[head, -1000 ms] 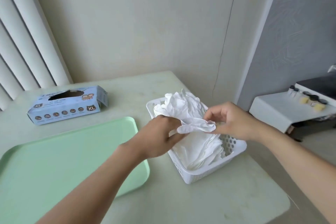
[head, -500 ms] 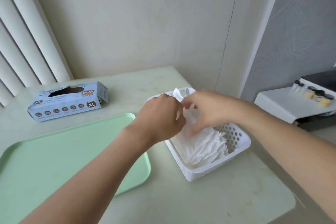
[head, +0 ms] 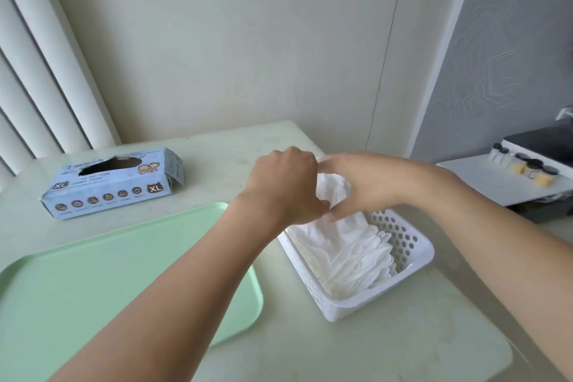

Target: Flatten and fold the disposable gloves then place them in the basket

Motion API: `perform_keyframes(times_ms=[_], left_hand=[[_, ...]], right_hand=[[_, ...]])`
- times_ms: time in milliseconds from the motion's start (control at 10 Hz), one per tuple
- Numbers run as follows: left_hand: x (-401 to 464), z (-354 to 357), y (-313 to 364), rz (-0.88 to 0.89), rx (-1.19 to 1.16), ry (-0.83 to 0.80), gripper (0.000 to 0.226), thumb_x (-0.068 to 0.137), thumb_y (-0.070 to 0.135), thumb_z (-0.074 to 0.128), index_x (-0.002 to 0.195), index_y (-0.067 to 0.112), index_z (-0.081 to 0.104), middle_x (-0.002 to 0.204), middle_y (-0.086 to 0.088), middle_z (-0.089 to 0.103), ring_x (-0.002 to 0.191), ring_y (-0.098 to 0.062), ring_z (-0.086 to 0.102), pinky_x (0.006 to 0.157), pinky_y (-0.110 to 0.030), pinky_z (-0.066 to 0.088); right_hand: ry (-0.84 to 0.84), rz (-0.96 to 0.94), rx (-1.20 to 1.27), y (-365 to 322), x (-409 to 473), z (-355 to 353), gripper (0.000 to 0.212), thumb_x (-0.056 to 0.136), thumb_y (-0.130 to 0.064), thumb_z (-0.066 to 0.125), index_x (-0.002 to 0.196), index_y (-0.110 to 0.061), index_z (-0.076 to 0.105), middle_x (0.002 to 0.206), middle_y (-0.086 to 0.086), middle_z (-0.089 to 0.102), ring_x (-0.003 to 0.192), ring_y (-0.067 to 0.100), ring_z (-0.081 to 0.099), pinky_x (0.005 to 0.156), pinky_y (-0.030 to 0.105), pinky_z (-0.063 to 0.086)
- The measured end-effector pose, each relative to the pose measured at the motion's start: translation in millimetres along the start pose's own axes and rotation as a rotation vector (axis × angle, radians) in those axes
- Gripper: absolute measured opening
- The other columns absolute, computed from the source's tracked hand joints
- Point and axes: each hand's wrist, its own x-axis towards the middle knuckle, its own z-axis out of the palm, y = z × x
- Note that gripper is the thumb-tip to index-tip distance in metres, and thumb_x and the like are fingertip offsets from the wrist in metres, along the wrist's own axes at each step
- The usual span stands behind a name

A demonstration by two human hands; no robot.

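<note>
Both hands are sitting lower and closer together over the far end of the basket than half a second ago, and the glove that was raised between them a second ago is now down among the others. Fingers of the left hand [head: 283, 184] are curling inward over the crumpled white gloves [head: 333, 187], though the back of the hand is hiding whether they are actually pinching any. Fingers of the right hand [head: 364, 183] are reaching down and pressing into the same bunched gloves, the thumb meeting the left hand's thumb just above the pile. Flatter gloves are lying in the near half of the basket [head: 409, 245], their finger ends fanning toward its right wall. This white perforated basket is standing on the pale counter [head: 387, 344], just beside the right edge of a green tray [head: 93, 288]. Beyond the tray, a blue glove box [head: 114, 183] marked XL is lying with its torn opening facing up.
</note>
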Motion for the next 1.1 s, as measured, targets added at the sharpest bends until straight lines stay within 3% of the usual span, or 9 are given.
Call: perform_keyframes(times_ms=[100, 200, 300, 400, 600, 800, 900, 1000, 1100], left_hand=[[3.6, 13.7, 4.4, 0.049, -0.080, -0.100, 0.053, 0.073, 0.057, 0.077, 0.104, 0.019, 0.057, 0.095, 0.007, 0.049, 0.101, -0.021, 0.055, 0.078, -0.033, 0.043], [1.9, 39.6, 3.8, 0.011, -0.096, -0.452, 0.090, 0.069, 0.067, 0.078, 0.137, 0.015, 0.051, 0.130, -0.001, 0.052, 0.121, -0.022, 0.054, 0.092, -0.033, 0.049], [-2.8, 50.4, 0.4, -0.029, -0.101, -0.409, 0.087, 0.073, 0.072, 0.073, 0.134, 0.013, 0.051, 0.127, -0.002, 0.056, 0.109, -0.021, 0.057, 0.079, -0.028, 0.042], [-2.2, 46.2, 0.6, 0.043, -0.010, -0.251, 0.100, 0.071, 0.080, 0.068, 0.141, 0.012, 0.046, 0.133, -0.004, 0.054, 0.130, -0.022, 0.048, 0.095, -0.032, 0.041], [9.5, 39.7, 12.1, 0.052, 0.055, -0.572, 0.068, 0.071, 0.070, 0.077, 0.115, 0.022, 0.057, 0.101, 0.002, 0.050, 0.116, -0.023, 0.056, 0.083, -0.031, 0.046], [24.8, 61.6, 7.6, 0.067, 0.081, -0.596, 0.090, 0.077, 0.069, 0.074, 0.144, 0.014, 0.052, 0.133, -0.004, 0.060, 0.126, -0.026, 0.055, 0.098, -0.034, 0.046], [25.6, 71.4, 9.2, 0.066, 0.156, -0.618, 0.104, 0.084, 0.070, 0.066, 0.158, 0.010, 0.027, 0.158, -0.010, 0.037, 0.147, -0.029, 0.033, 0.115, -0.038, 0.032], [25.3, 66.8, 6.6, 0.077, 0.116, -0.604, 0.093, 0.082, 0.073, 0.065, 0.151, 0.015, 0.042, 0.148, -0.007, 0.049, 0.139, -0.029, 0.043, 0.107, -0.038, 0.041], [13.2, 49.1, -13.6, 0.059, -0.120, -0.469, 0.080, 0.078, 0.077, 0.065, 0.141, 0.028, 0.054, 0.131, 0.003, 0.062, 0.123, -0.022, 0.057, 0.096, -0.035, 0.048]], right_hand=[[-0.079, 0.079, -0.055, -6.6, 8.7, 10.0, 0.130, 0.051, -0.054, 0.095, 0.156, -0.032, 0.021, 0.156, -0.007, 0.038, 0.138, 0.019, 0.045, 0.110, 0.041, 0.045], [-0.277, 0.134, -0.176, -4.0, 21.3, 36.0, 0.154, 0.057, -0.055, 0.093, 0.158, -0.027, -0.021, 0.168, -0.005, -0.021, 0.155, 0.017, -0.017, 0.127, 0.044, 0.012], [-0.255, 0.099, -0.134, 4.6, 20.0, 43.9, 0.155, 0.059, -0.053, 0.092, 0.156, -0.029, -0.026, 0.162, -0.011, -0.034, 0.149, 0.012, -0.030, 0.127, 0.046, 0.006], [-0.228, 0.088, -0.144, 10.5, 14.2, 41.6, 0.151, 0.059, -0.055, 0.091, 0.157, -0.032, -0.022, 0.161, -0.013, -0.034, 0.149, 0.010, -0.031, 0.127, 0.045, 0.008], [-0.363, 0.097, -0.131, 15.6, 29.0, 60.5, 0.153, 0.057, -0.044, 0.095, 0.157, -0.036, -0.021, 0.165, -0.016, -0.022, 0.152, 0.007, -0.020, 0.126, 0.046, 0.013], [-0.345, 0.094, -0.178, 19.6, 30.7, 52.1, 0.156, 0.056, -0.050, 0.094, 0.154, -0.037, -0.026, 0.163, -0.015, -0.029, 0.151, 0.011, -0.026, 0.127, 0.046, 0.007], [-0.400, 0.092, -0.189, 19.1, 36.9, 68.6, 0.157, 0.054, -0.052, 0.095, 0.156, -0.035, -0.023, 0.166, -0.012, -0.023, 0.152, 0.013, -0.024, 0.127, 0.047, 0.009], [-0.380, 0.081, -0.173, 14.4, 39.1, 72.5, 0.154, 0.054, -0.048, 0.096, 0.159, -0.032, -0.016, 0.167, -0.009, -0.006, 0.155, 0.016, -0.008, 0.125, 0.047, 0.018], [-0.348, 0.063, -0.105, 14.8, 36.6, 50.0, 0.143, 0.053, -0.046, 0.096, 0.158, -0.039, 0.000, 0.161, -0.009, 0.020, 0.150, 0.019, 0.023, 0.117, 0.047, 0.036]])
